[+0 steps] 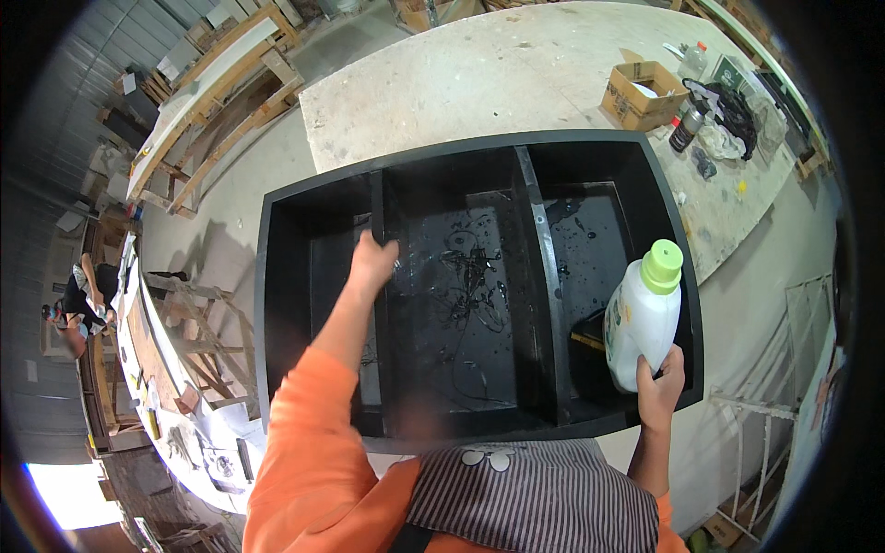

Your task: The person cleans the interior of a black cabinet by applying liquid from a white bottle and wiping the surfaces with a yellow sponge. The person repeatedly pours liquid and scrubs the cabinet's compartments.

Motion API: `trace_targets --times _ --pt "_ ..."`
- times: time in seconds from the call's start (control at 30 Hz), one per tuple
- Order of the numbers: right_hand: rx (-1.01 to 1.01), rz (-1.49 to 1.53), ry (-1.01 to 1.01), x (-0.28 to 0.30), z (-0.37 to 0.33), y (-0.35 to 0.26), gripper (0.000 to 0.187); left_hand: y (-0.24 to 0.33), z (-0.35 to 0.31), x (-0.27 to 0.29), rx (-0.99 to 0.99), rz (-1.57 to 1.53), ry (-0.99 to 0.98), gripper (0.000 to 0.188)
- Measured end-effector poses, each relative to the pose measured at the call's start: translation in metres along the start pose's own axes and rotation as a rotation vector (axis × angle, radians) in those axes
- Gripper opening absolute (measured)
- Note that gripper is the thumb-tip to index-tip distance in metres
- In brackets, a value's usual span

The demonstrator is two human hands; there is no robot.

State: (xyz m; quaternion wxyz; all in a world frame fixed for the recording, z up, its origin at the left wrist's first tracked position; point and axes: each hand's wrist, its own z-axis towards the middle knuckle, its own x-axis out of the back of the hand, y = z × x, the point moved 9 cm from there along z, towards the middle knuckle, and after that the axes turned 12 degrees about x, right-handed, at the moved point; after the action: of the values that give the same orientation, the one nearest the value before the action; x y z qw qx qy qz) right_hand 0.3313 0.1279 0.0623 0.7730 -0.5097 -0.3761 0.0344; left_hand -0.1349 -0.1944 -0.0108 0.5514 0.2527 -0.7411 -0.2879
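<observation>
A large black open box (pixel 539 217) with two dividers fills the middle of the view. My right hand (pixel 662 380) is closed round the handle of a white plastic bottle (pixel 636 318) with a light green cap. The bottle stands tilted slightly over the right compartment. My left hand (pixel 372 264) is over the left divider (pixel 378 207), its fingers curled together; whether they hold anything small is hidden. Wet drops and a tangle of thin dark lines (pixel 475 281) mark the floor of the middle compartment. Droplets also dot the right compartment, where a yellow-and-black object (pixel 588 341) is partly hidden by the bottle.
Beneath and beyond the box is a pale worktable (pixel 415 92). On its right are a cardboard box (pixel 643 96), a dark spray can (pixel 687 129), a clear bottle (pixel 692 61) and crumpled plastic bags (pixel 724 138). Wooden trestles (pixel 207 332) and another person (pixel 88 295) are at the left.
</observation>
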Motion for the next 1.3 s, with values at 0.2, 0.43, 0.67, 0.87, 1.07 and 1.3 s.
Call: trace_targets --times 0.2,0.43,0.67,0.87,1.07,1.3 --pt "0.014 0.029 0.019 -0.003 0.001 0.006 0.027 -0.046 -0.129 0.014 0.176 0.137 -0.044 0.052" --pt "0.028 0.032 -0.033 -0.005 0.003 0.003 0.029 -0.065 -0.225 0.030 0.252 0.322 -0.162 0.055" --pt "0.036 0.031 -0.067 -0.005 0.002 -0.002 0.028 -0.060 -0.264 0.046 0.249 0.651 -0.267 0.052" --pt "0.031 0.058 -0.060 -0.005 0.000 -0.002 0.030 -0.068 -0.268 0.051 0.226 0.391 -0.327 0.037" --pt "-0.002 -0.005 -0.080 -0.004 0.000 0.000 0.030 -0.069 -0.231 0.040 0.198 0.218 -0.254 0.040" --pt "0.017 -0.010 -0.057 -0.004 0.000 0.003 0.030 -0.051 -0.178 0.030 0.108 0.363 -0.247 0.045"
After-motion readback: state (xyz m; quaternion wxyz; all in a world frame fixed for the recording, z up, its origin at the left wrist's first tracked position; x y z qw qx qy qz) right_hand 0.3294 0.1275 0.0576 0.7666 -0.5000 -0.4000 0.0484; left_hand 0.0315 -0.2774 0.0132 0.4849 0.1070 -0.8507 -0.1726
